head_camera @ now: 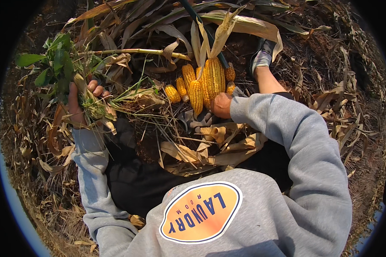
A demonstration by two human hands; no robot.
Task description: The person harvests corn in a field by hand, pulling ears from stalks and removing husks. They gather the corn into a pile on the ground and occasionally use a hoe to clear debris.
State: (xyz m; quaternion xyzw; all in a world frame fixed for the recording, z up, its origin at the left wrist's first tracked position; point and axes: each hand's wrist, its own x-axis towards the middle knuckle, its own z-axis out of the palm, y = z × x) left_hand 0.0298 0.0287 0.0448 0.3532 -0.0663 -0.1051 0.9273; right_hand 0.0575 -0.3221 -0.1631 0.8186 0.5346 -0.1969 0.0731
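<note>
A bundle of leafy green weeds (59,57) and dry grass is in my left hand (77,104), the fingers curled around its stems. My right hand (222,104) is curled against the lower end of several yellow corn cobs (215,74); its fingers are hidden, so what it grips does not show. Pale dry husks (223,33) rise from the top of these cobs. Smaller cobs (172,93) lie just left of the group. Crumpled dark grey cloth (196,121), possibly a glove, is beneath the cobs and beside my right hand.
A dark green rod (194,14) slants down behind the husks to the cobs. A cut corn stalk (138,51) lies across dry leaves. Fallen husks (212,151) cover the ground between my legs. My shod foot (262,54) is beyond my right forearm.
</note>
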